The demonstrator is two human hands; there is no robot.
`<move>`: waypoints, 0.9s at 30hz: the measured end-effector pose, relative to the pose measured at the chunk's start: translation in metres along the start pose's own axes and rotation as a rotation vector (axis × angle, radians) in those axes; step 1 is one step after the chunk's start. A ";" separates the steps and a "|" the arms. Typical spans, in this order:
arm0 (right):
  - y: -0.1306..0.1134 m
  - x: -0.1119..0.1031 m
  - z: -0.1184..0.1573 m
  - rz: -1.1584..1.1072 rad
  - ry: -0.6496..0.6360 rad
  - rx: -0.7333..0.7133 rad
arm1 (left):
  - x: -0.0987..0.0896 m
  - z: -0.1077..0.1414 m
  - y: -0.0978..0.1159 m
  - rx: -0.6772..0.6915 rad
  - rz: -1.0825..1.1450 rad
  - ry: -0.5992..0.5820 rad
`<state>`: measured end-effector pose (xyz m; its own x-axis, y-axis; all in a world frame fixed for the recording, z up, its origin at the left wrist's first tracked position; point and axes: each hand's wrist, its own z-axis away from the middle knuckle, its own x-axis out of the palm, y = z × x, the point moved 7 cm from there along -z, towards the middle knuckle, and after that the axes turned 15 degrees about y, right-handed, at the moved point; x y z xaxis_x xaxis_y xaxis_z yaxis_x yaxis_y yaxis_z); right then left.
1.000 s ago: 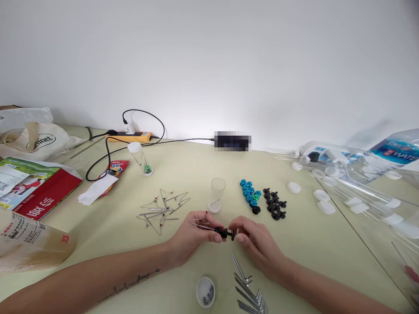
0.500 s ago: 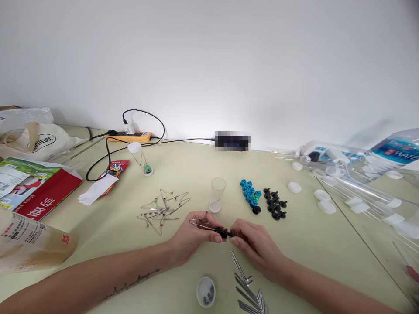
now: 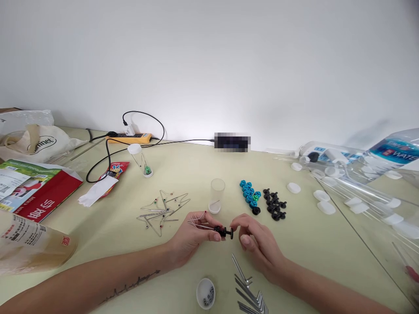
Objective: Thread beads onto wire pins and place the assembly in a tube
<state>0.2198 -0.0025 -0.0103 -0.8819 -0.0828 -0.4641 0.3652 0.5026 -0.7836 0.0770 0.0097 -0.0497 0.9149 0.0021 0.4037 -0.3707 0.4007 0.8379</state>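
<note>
Between its thumb and fingers, my left hand (image 3: 193, 233) pinches a black plastic piece (image 3: 222, 231) with a disc-shaped end and a bent metal wire sticking out to the left. My right hand (image 3: 257, 242) is just right of the disc, fingers parted, index fingertip at or very near its edge; I cannot tell if it touches. Behind the hands stands a clear tube (image 3: 218, 194) on a white base. Bent wires with small coloured ends (image 3: 165, 209) lie to the left. Blue knobs (image 3: 248, 192) and black knobs (image 3: 274, 203) are grouped to the right.
In front are a white cap holding small metal parts (image 3: 206, 294) and several hex keys (image 3: 250, 294). A drink cup (image 3: 36, 244) and a box (image 3: 39, 189) stand left. Clear tubes (image 3: 369, 192) and white caps (image 3: 324, 207) lie right. A power strip (image 3: 129, 138) sits at the back.
My right thumb and fingers have opened and moved slightly away from the disc end, which now shows fully. My left hand keeps its hold on the black piece.
</note>
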 end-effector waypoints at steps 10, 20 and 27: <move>-0.002 -0.002 0.001 -0.025 0.011 -0.031 | 0.001 0.000 0.001 0.010 0.020 -0.009; 0.000 -0.001 0.001 -0.049 -0.001 -0.010 | 0.000 0.000 0.000 0.011 0.024 -0.010; -0.001 -0.003 0.000 -0.077 0.028 -0.052 | 0.000 -0.001 0.000 0.007 0.032 -0.013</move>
<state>0.2222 -0.0033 -0.0078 -0.9150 -0.0992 -0.3912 0.2808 0.5397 -0.7936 0.0775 0.0102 -0.0498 0.9003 0.0033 0.4352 -0.4011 0.3940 0.8269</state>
